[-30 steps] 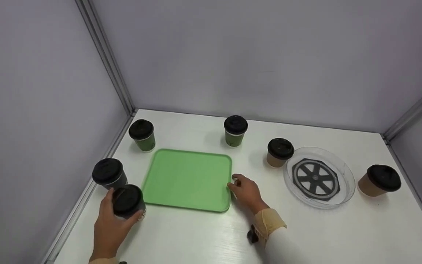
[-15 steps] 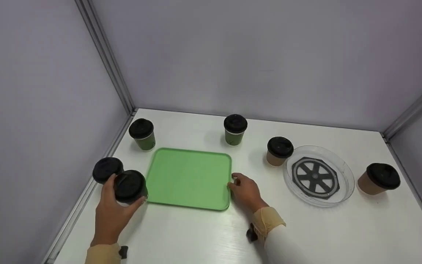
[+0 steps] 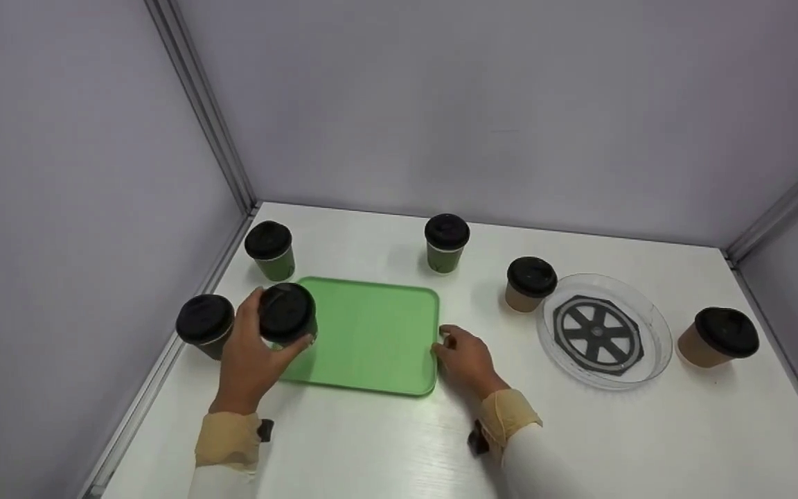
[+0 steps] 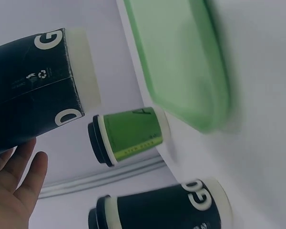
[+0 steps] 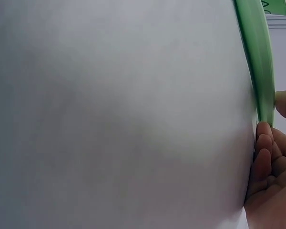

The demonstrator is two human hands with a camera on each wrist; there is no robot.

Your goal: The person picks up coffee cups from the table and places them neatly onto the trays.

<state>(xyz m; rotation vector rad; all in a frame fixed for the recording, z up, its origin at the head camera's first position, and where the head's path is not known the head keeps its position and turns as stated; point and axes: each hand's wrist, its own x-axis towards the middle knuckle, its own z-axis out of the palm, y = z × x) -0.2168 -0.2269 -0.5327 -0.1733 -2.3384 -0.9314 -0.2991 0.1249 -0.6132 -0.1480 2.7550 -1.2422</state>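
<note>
A dark paper cup (image 4: 33, 86) with a black lid is in my left hand (image 3: 250, 357), fingers and thumb curled round it. It is raised over the left part of the green tray (image 3: 371, 339); its underside is clear of the tray in the left wrist view. At the tray's right edge, my right hand (image 3: 467, 359) pinches the rim, thumb on the inner side and curled fingers outside, as the right wrist view shows. A second dark cup (image 3: 206, 324) stands left of the tray. Behind the tray are two green cups (image 3: 276, 260), (image 3: 445, 253).
A brown cup (image 3: 527, 294) stands against the left side of a round clear dish (image 3: 659, 353) with a dark spoked pattern in its base. Another brown cup (image 3: 707, 343) stands right of the dish. Grey panels enclose the white table (image 3: 385, 450) at back and sides.
My left hand has lifted the dark cup and carried it right and away from me, from beside the other dark cup to over the tray. My right hand has stayed at the tray's edge.
</note>
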